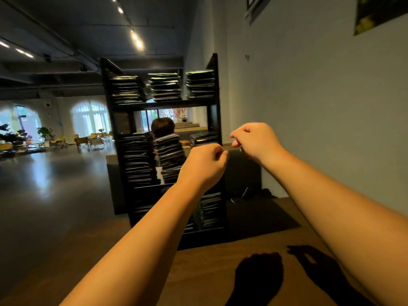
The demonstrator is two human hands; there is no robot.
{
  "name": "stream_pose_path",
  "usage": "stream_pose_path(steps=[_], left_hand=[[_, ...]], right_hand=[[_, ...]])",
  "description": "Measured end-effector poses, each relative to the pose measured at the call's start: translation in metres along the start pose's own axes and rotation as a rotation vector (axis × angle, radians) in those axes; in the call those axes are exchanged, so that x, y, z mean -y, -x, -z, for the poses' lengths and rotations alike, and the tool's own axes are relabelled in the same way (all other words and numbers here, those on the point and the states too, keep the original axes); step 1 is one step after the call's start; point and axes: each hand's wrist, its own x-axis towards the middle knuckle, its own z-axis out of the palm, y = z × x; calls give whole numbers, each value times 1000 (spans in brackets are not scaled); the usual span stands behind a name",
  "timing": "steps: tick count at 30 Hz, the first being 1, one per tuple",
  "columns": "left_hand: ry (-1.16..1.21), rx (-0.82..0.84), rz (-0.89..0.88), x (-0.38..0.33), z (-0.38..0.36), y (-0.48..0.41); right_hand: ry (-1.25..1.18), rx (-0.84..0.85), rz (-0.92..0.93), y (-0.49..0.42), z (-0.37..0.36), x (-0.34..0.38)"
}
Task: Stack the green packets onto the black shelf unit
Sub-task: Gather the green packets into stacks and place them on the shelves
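The black shelf unit (215, 120) stands ahead of me against the grey wall. Three stacks of green packets (164, 87) fill its top shelf, and more stacks (138, 160) sit on the middle and lower shelves. Both my arms are stretched out toward the shelf at middle-shelf height. My left hand (204, 165) has its fingers curled in and holds nothing. My right hand (254, 140) is a little higher and to the right, fingers also curled with nothing visible between them. The two hands are close but apart.
A brown tabletop (209, 272) lies under my arms with the hands' shadows on it. A person's head (163, 127) shows through the shelf behind it. A dark mat (260, 217) lies right of the shelf; open floor, chairs and plants (95, 140) spread to the left.
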Motion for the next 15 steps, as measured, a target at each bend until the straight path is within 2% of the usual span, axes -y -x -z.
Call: stream_pose_path(steps=[9, 15], left_hand=[[216, 371, 84, -65, -179, 19], [255, 519, 148, -82, -287, 23]], right_hand=[[199, -164, -400, 44, 126, -196], [350, -212, -579, 66, 172, -290]])
